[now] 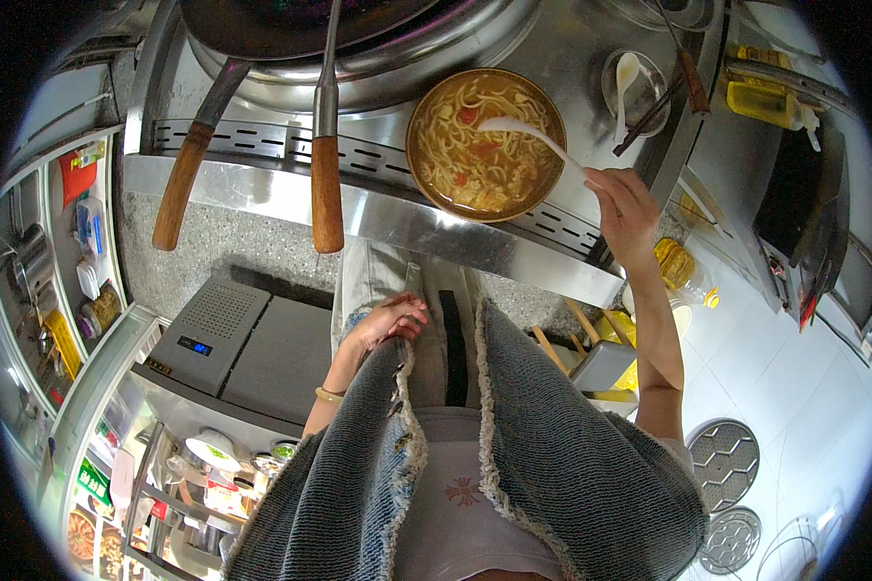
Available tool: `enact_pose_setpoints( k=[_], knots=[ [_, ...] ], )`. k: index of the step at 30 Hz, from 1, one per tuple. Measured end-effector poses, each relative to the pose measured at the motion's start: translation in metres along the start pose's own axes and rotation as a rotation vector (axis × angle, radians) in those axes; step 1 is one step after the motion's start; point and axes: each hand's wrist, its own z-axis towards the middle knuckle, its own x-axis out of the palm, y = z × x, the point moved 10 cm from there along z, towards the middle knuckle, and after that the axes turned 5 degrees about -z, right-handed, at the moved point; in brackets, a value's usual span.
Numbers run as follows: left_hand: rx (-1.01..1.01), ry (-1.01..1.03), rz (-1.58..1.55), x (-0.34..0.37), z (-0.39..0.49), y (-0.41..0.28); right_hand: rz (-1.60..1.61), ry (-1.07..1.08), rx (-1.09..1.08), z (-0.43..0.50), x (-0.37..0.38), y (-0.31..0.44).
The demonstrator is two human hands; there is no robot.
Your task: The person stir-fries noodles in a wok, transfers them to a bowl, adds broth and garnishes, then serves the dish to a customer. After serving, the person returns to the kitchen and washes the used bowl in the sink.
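Note:
A round bowl of noodle soup [472, 145] with red pieces in the broth rests on the front ledge of a stainless steel stove counter. My right hand [626, 210] grips the handle of a white spoon [527, 129], whose head lies over the noodles. Low in front of my body is my left hand [396, 319], beside the edge of my open denim jacket, its fingers loosely curled with no object visible in them. Left of the bowl, a wok [298, 22] and a ladle with a wooden handle [327, 192] reach over the counter's front edge.
The wok's wooden handle [182, 189] juts past the counter edge [262, 192]. A small metal bowl [657, 83] holding another white spoon [625, 80] stands right of the soup. Oil bottles [675, 265] are on the right. Refrigerated shelves [189, 508] line the lower left.

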Motion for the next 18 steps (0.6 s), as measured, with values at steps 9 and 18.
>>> enact_pose_setpoints(
  k=[9, 18],
  knots=[
    [0.010, 0.016, 0.027, -0.005, 0.004, 0.005, -0.005, -0.117, -0.080, 0.013, -0.003, 0.001],
    [0.014, 0.026, 0.050, -0.005, 0.005, 0.008, 0.058, -0.081, -0.080, 0.012, 0.020, -0.005]
  ],
)
